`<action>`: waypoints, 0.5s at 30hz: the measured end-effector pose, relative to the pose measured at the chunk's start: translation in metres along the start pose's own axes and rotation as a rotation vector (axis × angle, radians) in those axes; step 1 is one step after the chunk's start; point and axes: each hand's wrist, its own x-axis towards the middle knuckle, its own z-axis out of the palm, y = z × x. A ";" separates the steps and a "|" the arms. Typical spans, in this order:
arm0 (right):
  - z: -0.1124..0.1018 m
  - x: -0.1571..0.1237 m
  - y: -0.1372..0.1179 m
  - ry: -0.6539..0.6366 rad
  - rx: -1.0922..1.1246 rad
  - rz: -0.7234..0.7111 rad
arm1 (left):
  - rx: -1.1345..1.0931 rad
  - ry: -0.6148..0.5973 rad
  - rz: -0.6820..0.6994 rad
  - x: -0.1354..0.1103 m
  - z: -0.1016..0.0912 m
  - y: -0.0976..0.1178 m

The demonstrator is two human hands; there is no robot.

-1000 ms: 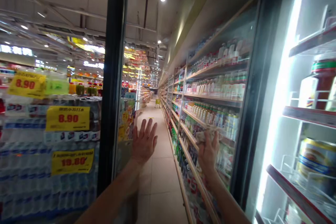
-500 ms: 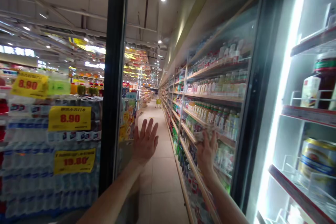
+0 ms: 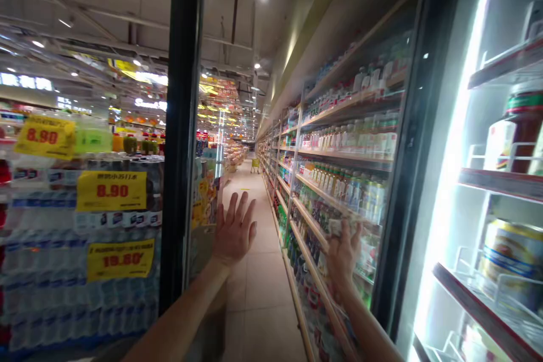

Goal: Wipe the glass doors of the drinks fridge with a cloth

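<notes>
My left hand [image 3: 233,233] lies flat, fingers spread, against the glass of a cooler door [image 3: 271,271] with a black frame [image 3: 180,181]. My right hand [image 3: 344,257] is pressed to the same glass further right, closed on a crumpled pale cloth [image 3: 336,227] at its fingertips. Through the glass I see a long aisle and shelves of drink bottles [image 3: 339,186].
The lit cooler interior [image 3: 487,209] at the right has wire shelves with a dark bottle [image 3: 520,130] and a can [image 3: 511,260]. Stacked water packs with yellow price tags [image 3: 111,190] stand at the left. A yellow cart [image 3: 255,164] is far down the tiled aisle.
My right hand has slid right and slightly down across the glass with the cloth. My left hand has stayed flat in the same place.
</notes>
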 end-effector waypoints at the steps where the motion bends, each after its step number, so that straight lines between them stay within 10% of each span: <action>1: 0.003 -0.009 -0.016 -0.049 0.012 -0.134 | -0.002 -0.002 0.006 0.000 0.000 -0.001; 4: 0.011 -0.036 -0.056 -0.185 0.047 -0.509 | 0.003 -0.020 0.005 -0.001 0.001 -0.004; 7: 0.010 -0.037 -0.056 -0.180 0.045 -0.560 | 0.017 -0.021 0.014 -0.001 0.000 -0.005; 15: -0.044 0.056 0.019 -0.029 0.326 0.298 | 0.020 0.054 0.025 0.003 -0.003 0.001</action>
